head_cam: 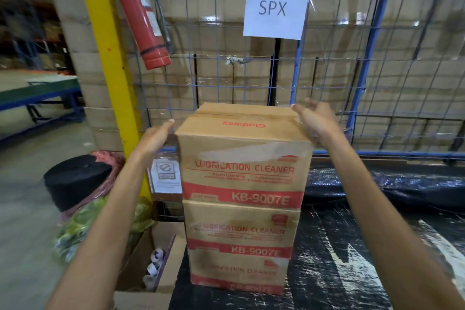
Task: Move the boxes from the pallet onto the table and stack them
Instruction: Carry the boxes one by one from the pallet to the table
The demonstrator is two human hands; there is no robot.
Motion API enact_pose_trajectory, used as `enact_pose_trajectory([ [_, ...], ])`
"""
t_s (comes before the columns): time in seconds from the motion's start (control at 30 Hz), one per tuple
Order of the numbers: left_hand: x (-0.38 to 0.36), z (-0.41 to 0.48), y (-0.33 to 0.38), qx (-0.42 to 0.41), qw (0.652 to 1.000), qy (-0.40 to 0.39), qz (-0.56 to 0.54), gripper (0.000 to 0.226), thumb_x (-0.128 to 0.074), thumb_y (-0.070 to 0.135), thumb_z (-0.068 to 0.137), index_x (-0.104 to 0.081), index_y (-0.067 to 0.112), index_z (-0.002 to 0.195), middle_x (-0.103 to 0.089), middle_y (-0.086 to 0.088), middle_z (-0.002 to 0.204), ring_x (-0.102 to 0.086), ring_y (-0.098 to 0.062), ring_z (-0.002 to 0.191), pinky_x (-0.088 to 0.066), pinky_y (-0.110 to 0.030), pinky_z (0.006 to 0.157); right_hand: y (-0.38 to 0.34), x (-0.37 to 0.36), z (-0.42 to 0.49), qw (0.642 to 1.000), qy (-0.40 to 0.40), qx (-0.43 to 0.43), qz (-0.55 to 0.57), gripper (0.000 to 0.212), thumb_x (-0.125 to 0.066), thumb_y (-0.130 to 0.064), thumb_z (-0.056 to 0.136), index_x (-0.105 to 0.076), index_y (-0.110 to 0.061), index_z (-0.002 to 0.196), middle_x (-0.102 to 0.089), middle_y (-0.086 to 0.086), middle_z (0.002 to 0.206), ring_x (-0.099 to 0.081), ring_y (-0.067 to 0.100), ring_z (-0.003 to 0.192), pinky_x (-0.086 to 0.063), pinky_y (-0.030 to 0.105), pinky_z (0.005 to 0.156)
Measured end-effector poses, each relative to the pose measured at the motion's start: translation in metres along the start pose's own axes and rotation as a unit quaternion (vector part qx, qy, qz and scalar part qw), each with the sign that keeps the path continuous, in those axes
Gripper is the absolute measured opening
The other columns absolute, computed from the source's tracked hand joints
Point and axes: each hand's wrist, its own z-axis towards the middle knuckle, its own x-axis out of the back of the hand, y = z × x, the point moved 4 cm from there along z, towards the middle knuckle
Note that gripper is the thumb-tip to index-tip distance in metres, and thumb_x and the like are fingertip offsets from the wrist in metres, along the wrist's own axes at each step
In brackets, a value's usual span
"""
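Three brown cartons printed "LUBRICATION CLEANER KB-9007E" stand stacked on a table wrapped in black film. The top box rests on the middle box, which rests on the bottom box. My left hand is flat beside the top box's upper left edge, with a thin dark gap between them. My right hand lies over its upper right corner, fingers spread and not wrapped around it.
A blue wire-mesh cage with an "SPX" sign stands right behind the stack. A yellow post with a red fire extinguisher is to the left. A black roll and an open carton sit lower left.
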Motion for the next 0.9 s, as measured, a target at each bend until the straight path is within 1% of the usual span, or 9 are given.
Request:
enact_pose_trajectory([
  [0.07,0.023,-0.034,-0.009,-0.01,0.999,0.037,0.014,0.046,-0.055,0.06,0.095,-0.066,0.021,0.118,-0.063,-0.008,0.114,-0.058,-0.025,0.107,-0.049,-0.046,0.099,-0.03,-0.008,-0.034,0.996,-0.006,0.086,-0.032,0.065,-0.071,-0.051,0.083,-0.056,-0.025,0.141,-0.065,0.005,0.13,-0.057,0.021,0.127,-0.043,0.039,0.109],
  [0.17,0.062,-0.099,-0.022,-0.036,0.996,0.068,0.045,0.063,-0.061,0.063,0.079,-0.074,0.011,0.112,-0.072,-0.018,0.118,-0.064,-0.035,0.116,-0.047,-0.047,0.101,-0.066,-0.039,-0.104,0.98,-0.045,0.191,-0.037,0.056,-0.068,-0.047,0.088,-0.057,-0.028,0.139,-0.062,0.003,0.14,-0.054,0.022,0.132,-0.04,0.031,0.103],
  [0.27,0.119,-0.189,-0.052,-0.038,0.985,0.124,0.113,0.07,-0.057,0.065,0.07,-0.075,0.016,0.117,-0.074,-0.012,0.112,-0.066,-0.029,0.112,-0.049,-0.042,0.096,-0.083,-0.091,-0.194,0.95,-0.184,0.25,-0.025,0.053,-0.067,-0.046,0.091,-0.054,-0.031,0.14,-0.067,-0.001,0.125,-0.063,0.025,0.109,-0.047,0.033,0.092],
  [0.33,0.148,-0.246,-0.073,-0.011,0.981,0.158,0.114,0.058,-0.069,0.049,0.081,-0.069,0.012,0.126,-0.072,-0.012,0.117,-0.066,-0.027,0.114,-0.05,-0.037,0.093,-0.084,-0.131,-0.245,0.921,-0.274,0.275,-0.019,0.053,-0.067,-0.047,0.092,-0.054,-0.03,0.14,-0.067,0.001,0.13,-0.062,0.024,0.115,-0.05,0.036,0.094],
  [0.4,0.188,-0.307,-0.102,0.041,0.967,0.207,0.144,0.042,-0.071,0.029,0.092,-0.065,0.014,0.131,-0.066,-0.011,0.124,-0.062,-0.026,0.12,-0.045,-0.03,0.092,-0.083,-0.175,-0.306,0.888,-0.355,0.292,-0.015,0.054,-0.07,-0.044,0.09,-0.057,-0.027,0.14,-0.072,0.003,0.122,-0.062,0.023,0.118,-0.05,0.038,0.097],
  [0.47,0.226,-0.369,-0.13,0.083,0.948,0.25,0.176,0.041,-0.069,0.026,0.094,-0.064,0.016,0.133,-0.064,-0.013,0.129,-0.058,-0.025,0.128,-0.043,-0.031,0.097,-0.076,-0.215,-0.37,0.858,-0.425,0.287,-0.013,0.056,-0.073,-0.044,0.086,-0.059,-0.025,0.137,-0.076,0.005,0.112,-0.065,0.025,0.116,-0.049,0.04,0.1],
  [0.67,0.319,-0.555,-0.205,0.221,0.892,0.346,0.19,0.055,-0.07,0.045,0.089,-0.062,0.019,0.136,-0.064,-0.015,0.134,-0.062,-0.026,0.122,-0.049,-0.035,0.101,-0.05,-0.291,-0.574,0.75,-0.586,0.307,-0.014,0.058,-0.075,-0.04,0.086,-0.06,-0.016,0.137,-0.066,0.01,0.135,-0.061,0.028,0.125,-0.047,0.034,0.102],
  [0.83,0.351,-0.688,-0.291,0.304,0.85,0.403,0.148,0.043,-0.07,0.031,0.093,-0.066,0.013,0.132,-0.07,-0.014,0.124,-0.066,-0.026,0.116,-0.054,-0.04,0.098,-0.007,-0.328,-0.722,0.641,-0.701,0.308,-0.058,0.064,-0.074,-0.045,0.086,-0.056,-0.019,0.142,-0.062,0.006,0.14,-0.058,0.026,0.13,-0.047,0.032,0.104],
  [0.9,0.362,-0.723,-0.334,0.34,0.837,0.411,0.122,0.043,-0.069,0.031,0.094,-0.065,0.011,0.132,-0.071,-0.013,0.125,-0.068,-0.024,0.111,-0.056,-0.034,0.093,0.014,-0.35,-0.766,0.611,-0.728,0.301,-0.083,0.064,-0.074,-0.045,0.086,-0.056,-0.018,0.142,-0.06,0.006,0.143,-0.056,0.025,0.132,-0.046,0.033,0.106],
])
